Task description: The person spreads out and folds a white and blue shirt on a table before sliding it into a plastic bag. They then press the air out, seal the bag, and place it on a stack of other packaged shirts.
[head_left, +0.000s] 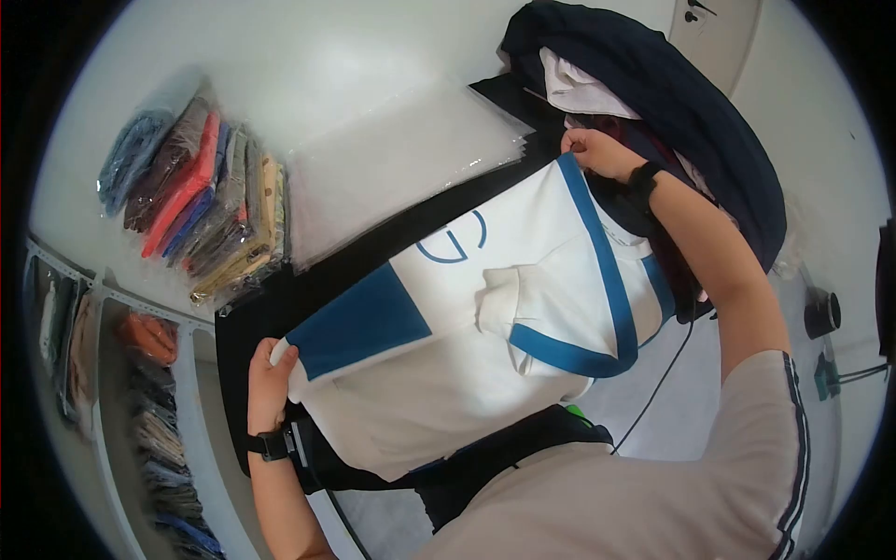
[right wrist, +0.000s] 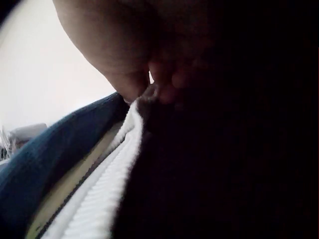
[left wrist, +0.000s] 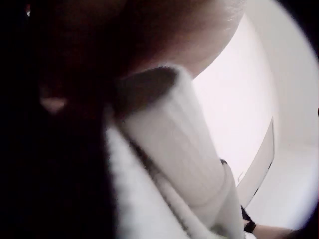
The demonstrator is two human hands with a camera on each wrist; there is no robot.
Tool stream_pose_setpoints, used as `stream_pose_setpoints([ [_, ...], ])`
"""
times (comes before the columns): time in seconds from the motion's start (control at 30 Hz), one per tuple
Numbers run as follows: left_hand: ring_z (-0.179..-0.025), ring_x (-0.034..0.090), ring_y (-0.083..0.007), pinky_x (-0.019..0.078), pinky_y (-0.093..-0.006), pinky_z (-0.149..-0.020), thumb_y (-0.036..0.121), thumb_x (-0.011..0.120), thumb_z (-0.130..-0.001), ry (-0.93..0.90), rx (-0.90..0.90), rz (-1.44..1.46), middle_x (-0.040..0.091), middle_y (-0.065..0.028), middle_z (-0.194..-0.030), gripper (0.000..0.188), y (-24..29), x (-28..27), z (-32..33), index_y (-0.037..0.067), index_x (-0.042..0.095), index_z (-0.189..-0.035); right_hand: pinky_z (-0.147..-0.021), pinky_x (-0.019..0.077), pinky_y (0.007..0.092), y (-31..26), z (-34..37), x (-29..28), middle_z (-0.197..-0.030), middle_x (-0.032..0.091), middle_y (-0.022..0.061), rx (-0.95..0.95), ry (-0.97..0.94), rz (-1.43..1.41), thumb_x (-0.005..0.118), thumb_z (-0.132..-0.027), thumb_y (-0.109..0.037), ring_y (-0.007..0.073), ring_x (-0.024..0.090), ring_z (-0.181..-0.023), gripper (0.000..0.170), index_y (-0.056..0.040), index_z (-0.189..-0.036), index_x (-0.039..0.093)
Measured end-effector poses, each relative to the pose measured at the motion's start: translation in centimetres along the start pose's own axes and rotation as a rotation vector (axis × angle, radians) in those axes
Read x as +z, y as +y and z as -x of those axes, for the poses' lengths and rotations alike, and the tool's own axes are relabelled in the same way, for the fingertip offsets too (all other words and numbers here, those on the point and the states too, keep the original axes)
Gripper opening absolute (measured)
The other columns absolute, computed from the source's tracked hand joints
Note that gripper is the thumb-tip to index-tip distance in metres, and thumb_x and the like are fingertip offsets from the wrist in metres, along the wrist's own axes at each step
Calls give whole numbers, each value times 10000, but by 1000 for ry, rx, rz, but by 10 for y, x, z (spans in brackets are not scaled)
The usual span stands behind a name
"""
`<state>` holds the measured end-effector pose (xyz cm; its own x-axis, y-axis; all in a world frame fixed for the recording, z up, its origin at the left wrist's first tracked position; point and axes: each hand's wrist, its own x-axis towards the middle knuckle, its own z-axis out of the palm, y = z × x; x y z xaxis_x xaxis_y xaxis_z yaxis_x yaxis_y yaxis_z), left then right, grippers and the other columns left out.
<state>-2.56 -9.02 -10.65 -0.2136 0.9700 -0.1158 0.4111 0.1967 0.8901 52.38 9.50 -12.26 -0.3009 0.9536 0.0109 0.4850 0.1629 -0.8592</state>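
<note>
White/blue garment (head_left: 401, 401) over blk surface (head_left: 238, 401); long axis low L to upper R, blue-banded end R. L hand (head_left: 270, 378), R hand (head_left: 605, 155): fingers clamped on opp. ends.

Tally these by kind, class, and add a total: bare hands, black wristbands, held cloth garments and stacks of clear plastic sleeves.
Bare hands, left hand and right hand: 2
Black wristbands, left band and right band: 2
Held white-and-blue cloth garment: 1
Stack of clear flat plastic sleeves: 1
Total: 6
</note>
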Motion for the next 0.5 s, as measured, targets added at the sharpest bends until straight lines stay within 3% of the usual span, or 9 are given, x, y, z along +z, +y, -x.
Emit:
stream_pose_setpoints([
  [0.17,-659,503,-76,412,-227,-603,98,592,-869,-142,-20,-285,541,6,-736,105,10,-8,-7,33,524,-917,-609,434,234,-6,3,-6,-797,587,36,92,-21,39,614,-800,-12,104,538,-704,75,-46,-849,566],
  [0.23,-737,502,-81,420,-230,-659,83,596,-863,-143,-28,-134,543,-3,-834,145,17,-10,-1,26,519,-972,-725,467,253,-20,15,-12,-838,605,56,-70,77,283,594,-779,9,145,570,-785,148,-13,-925,593],
  [0.3,-872,494,-95,407,-223,-805,54,588,-863,-119,212,-215,514,-20,-970,246,16,-22,5,24,512,-1095,-796,449,258,-48,39,-10,-874,596,42,-161,153,318,588,-800,-1,133,558,-856,155,-4,-955,573],
  [0.37,-949,510,-122,401,-243,-836,40,578,-856,-39,232,-177,539,-36,-1042,270,36,-21,23,30,513,-1118,-787,455,264,-95,79,19,-872,602,47,-134,-3,211,598,-813,-26,135,567,-855,136,-3,-946,584],
  [0.43,-1001,510,-140,396,-259,-855,34,581,-842,-40,268,-244,545,-51,-1095,282,62,-4,45,33,517,-1117,-773,459,269,-130,114,53,-867,612,72,-182,-170,413,616,-833,-85,154,576,-823,136,-12,-946,596],
  [0.5,-1106,508,-191,380,-300,-897,26,594,-801,-122,385,-402,534,-86,-1233,317,103,22,68,47,535,-1112,-760,457,275,-145,139,75,-876,622,95,-67,-304,451,620,-843,-121,181,577,-801,160,-33,-977,608],
])
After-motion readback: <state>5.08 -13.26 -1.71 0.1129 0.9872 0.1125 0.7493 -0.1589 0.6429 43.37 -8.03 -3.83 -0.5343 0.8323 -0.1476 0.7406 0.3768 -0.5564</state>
